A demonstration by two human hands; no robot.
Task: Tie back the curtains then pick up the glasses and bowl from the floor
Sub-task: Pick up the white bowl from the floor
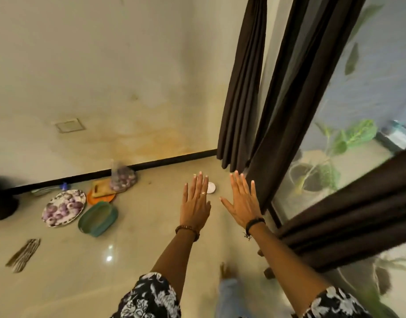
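1. Curtains come first: both hands are raised flat with fingers spread wide and hold nothing. The left hand (196, 203) wears a ring and a bead bracelet; the right hand (243, 200) wears a dark wristband.
2. Just right of the right hand hangs the near dark curtain panel (289, 106), its lower edge close beside the fingers (239, 180), though I cannot tell whether they touch it. A second dark panel (241, 88) hangs just beyond the fingertips, in the corner.
3. Further right and nearer the body, a third mass of dark curtain (349, 214) crosses the window glass (358, 88), with potted plants showing outside.
4. Judging by the loose panels, the tie-back step is not yet done. The next move likely calls for gathering the near panel with the right hand and finding a tie; none is clearly visible.
5. Between and just past the hands, a small white round object (211, 187) lies on the floor (140, 260); it is too small to identify.
6. Well left of the left hand sit a green bowl-like tub (97, 218), a patterned plate (63, 207), an orange plate under a cutting board (101, 196) and a bag of onions (122, 177). No glasses are discernible.
7. A striped cloth (22, 254) lies further left; a foot (226, 270) stands below the hands.
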